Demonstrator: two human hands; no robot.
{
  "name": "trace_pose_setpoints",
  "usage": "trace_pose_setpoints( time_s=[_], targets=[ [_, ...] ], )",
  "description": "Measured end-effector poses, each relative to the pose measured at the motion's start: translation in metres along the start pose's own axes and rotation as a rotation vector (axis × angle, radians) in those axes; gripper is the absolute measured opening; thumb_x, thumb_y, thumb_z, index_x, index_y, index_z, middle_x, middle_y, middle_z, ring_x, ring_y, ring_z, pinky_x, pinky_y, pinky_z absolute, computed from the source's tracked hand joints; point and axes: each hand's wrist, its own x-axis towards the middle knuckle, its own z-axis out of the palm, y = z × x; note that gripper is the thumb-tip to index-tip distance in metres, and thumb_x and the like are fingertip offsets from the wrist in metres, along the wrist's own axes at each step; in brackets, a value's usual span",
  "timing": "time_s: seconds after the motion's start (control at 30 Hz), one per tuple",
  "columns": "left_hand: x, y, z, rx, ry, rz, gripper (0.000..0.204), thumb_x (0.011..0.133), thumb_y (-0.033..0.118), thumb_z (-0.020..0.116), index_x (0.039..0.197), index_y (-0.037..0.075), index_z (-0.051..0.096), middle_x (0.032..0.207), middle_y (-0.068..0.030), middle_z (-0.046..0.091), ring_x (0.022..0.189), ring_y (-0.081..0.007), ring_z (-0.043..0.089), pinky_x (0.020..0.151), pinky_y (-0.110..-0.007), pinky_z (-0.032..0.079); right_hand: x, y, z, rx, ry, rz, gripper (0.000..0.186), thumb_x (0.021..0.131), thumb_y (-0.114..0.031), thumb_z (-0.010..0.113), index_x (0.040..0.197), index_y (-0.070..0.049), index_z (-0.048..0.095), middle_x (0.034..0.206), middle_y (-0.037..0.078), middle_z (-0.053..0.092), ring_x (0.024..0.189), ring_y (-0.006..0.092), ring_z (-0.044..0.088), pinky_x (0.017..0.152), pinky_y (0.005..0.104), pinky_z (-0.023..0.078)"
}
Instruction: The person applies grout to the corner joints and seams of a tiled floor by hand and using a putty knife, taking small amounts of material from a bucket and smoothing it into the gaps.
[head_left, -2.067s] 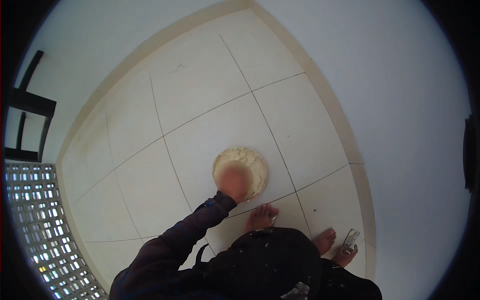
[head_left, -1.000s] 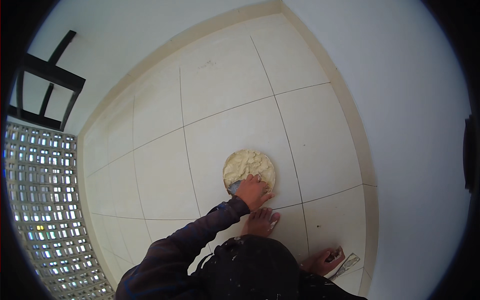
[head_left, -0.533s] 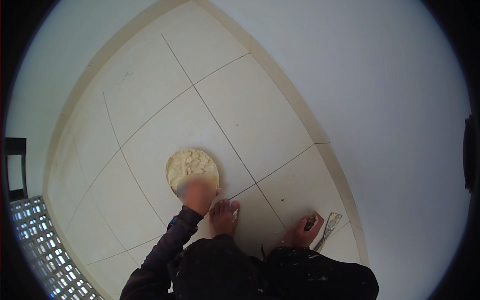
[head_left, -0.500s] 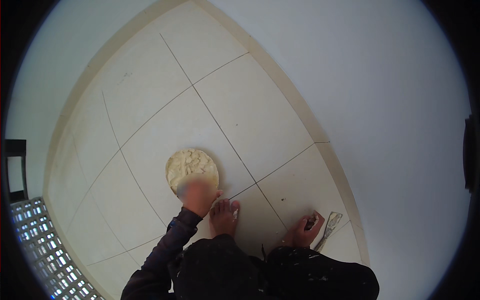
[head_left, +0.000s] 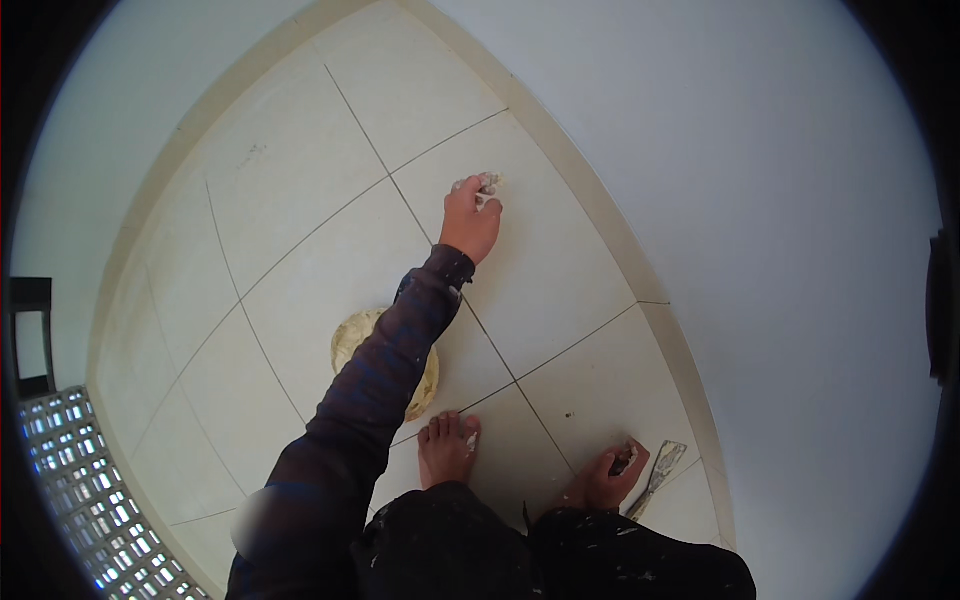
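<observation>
My left arm, in a dark sleeve, stretches from the lower left across a round tub (head_left: 433, 385) of cream putty (head_left: 352, 337), hiding much of it. Past the tub, my left hand (head_left: 473, 218) shows bent fingers closed around a whitish lump of putty (head_left: 491, 182), some of it smeared on the fingertips. At the lower right, my right hand (head_left: 618, 478) is curled near my right knee, with whitish smears by the fingers; whatever it may hold is hidden. A putty knife (head_left: 668, 460) with a smeared blade is close beside that hand, apparently on the floor.
My bare left foot (head_left: 448, 452) stands just in front of the tub on pale floor tiles (head_left: 570, 270). A tan skirting strip (head_left: 600, 215) runs along the white wall (head_left: 760, 220) at right. At the left edge are a perforated block panel (head_left: 95, 500) and a dark frame (head_left: 35, 335).
My left hand has left the tub and moved up and to the right, carrying a lump of putty. My right hand and the putty knife stay in place.
</observation>
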Motion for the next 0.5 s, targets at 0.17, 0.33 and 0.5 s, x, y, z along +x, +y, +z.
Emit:
trace_pose_setpoints(
  time_s=[0.17, 0.33, 0.5],
  targets=[
    [0.123, -0.035, 0.060, 0.295, 0.066, -0.124, 0.048, 0.082, 0.007, 0.055, 0.129, 0.008, 0.064, 0.127, -0.0153, 0.059, 0.123, -0.0365, 0.047, 0.102, -0.047, 0.041, 0.007, -0.003, 0.018, -0.009, -0.022, 0.011, 0.038, 0.086, -0.003, 0.055, 0.124, 0.000, 0.054, 0.101, 0.008, 0.053, 0.083, 0.0139, 0.051, 0.074, 0.0278, 0.046],
    [0.176, -0.038, 0.096, 0.438, 0.116, -0.272, 0.054, 0.082, 0.003, 0.053, 0.134, 0.015, 0.064, 0.135, -0.0149, 0.057, 0.125, -0.0351, 0.047, 0.103, -0.050, 0.039, 0.033, -0.015, 0.039, 0.027, -0.019, 0.131, 0.036, 0.084, -0.001, 0.054, 0.120, 0.000, 0.054, 0.100, 0.008, 0.053, 0.081, 0.0133, 0.050, 0.072, 0.0278, 0.046],
    [0.190, -0.057, 0.121, 0.514, 0.226, -0.091, 0.050, 0.082, 0.001, 0.058, 0.131, 0.012, 0.066, 0.131, -0.0142, 0.056, 0.124, -0.0330, 0.045, 0.102, -0.046, 0.036, 0.068, -0.045, 0.068, -0.013, 0.088, 0.143, 0.032, 0.082, -0.003, 0.050, 0.114, 0.002, 0.055, 0.097, 0.012, 0.055, 0.082, 0.0185, 0.053, 0.075, 0.0330, 0.047]
  ],
)
